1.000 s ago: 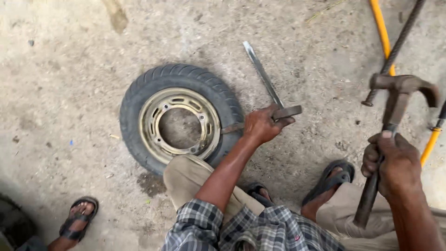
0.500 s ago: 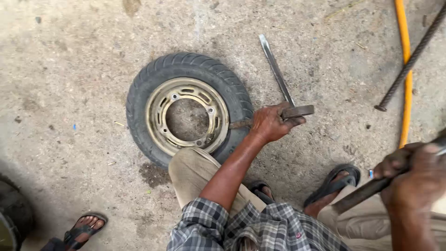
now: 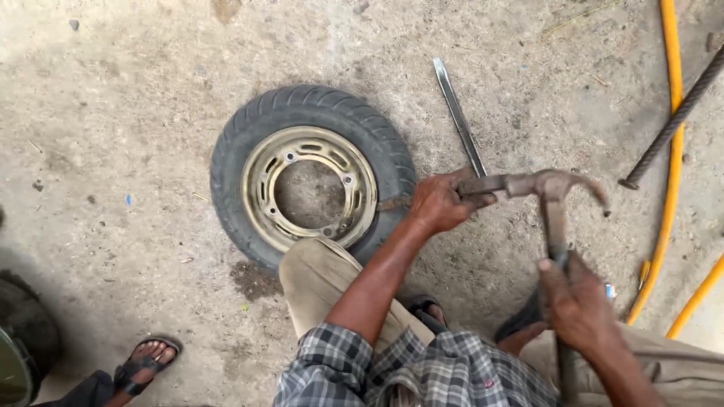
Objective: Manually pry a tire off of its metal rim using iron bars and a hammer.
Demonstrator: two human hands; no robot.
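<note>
Gripping a rusty chisel whose tip meets the tyre just to its left, the left hand stays closed; right hand clasps the hammer, its head touching the chisel's right end.

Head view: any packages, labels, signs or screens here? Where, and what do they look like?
None clearly in view.
Possible scrap: small white-and-blue bit on the concrete floor, right of the right hand that holds the hammer; too small to identify.
Tyre: plain black tread, no readable label face.
</note>
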